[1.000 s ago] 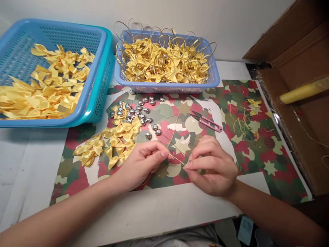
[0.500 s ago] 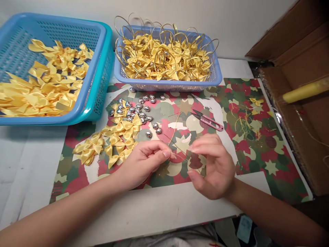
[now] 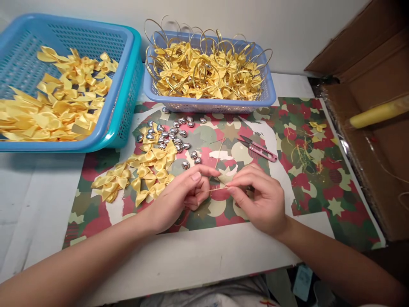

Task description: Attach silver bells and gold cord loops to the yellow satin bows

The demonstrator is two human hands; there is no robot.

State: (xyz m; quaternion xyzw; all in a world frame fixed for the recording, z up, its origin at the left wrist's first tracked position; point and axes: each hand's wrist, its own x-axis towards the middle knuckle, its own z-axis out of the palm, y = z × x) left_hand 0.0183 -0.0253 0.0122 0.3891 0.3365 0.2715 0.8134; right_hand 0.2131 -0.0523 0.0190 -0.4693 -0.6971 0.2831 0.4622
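My right hand (image 3: 260, 200) pinches a thin yellowish thread (image 3: 219, 188) between thumb and forefinger. The thread runs left to my left hand (image 3: 187, 194), whose lower fingers are curled on it; its forefinger points toward my right hand and its thumb is raised. More thread (image 3: 220, 153) trails away behind the fingers. A thin needle (image 3: 216, 141) lies beyond the hands. Left of my left hand lie yellow satin bows (image 3: 153, 164), with shiny silver bells (image 3: 172, 134) behind them. Pink-handled thread snips (image 3: 258, 149) lie beyond my right hand.
A blue basket (image 3: 124, 76) of yellow bows stands at the left. At the back, another basket (image 3: 207, 106) holds bows with gold wire loops. Thread scraps (image 3: 302, 155) lie to the right, beside a cardboard box (image 3: 348, 170) with a yellow roll (image 3: 380, 113).
My right hand has gone from loosely spread fingers to a pinch on the thread. My left hand's thumb-and-forefinger pinch has opened, its forefinger now stretched out and lower fingers curled.
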